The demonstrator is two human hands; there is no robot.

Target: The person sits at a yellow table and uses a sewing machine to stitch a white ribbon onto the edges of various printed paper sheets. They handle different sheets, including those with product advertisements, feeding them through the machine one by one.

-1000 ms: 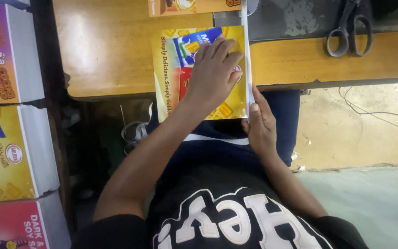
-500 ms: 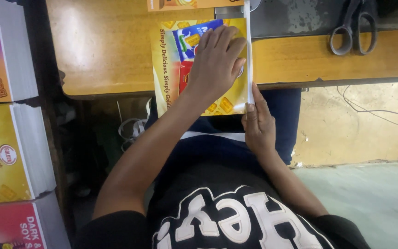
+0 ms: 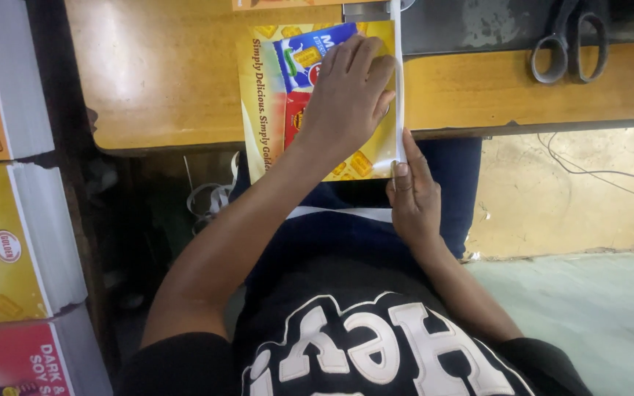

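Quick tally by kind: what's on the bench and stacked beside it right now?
Yellow printed sheets on the bench: 2, one under the left hand with the right hand at its white edge, one barely showing at the top
Scissors: 1
Stacks of printed sheets at the left: 3
Total: 6

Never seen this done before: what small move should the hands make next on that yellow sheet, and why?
Probably slide the right hand further along the white strip, pressing it flat. The left hand already pins the yellow sheet on the table, while the right fingers touch only the strip's near end.
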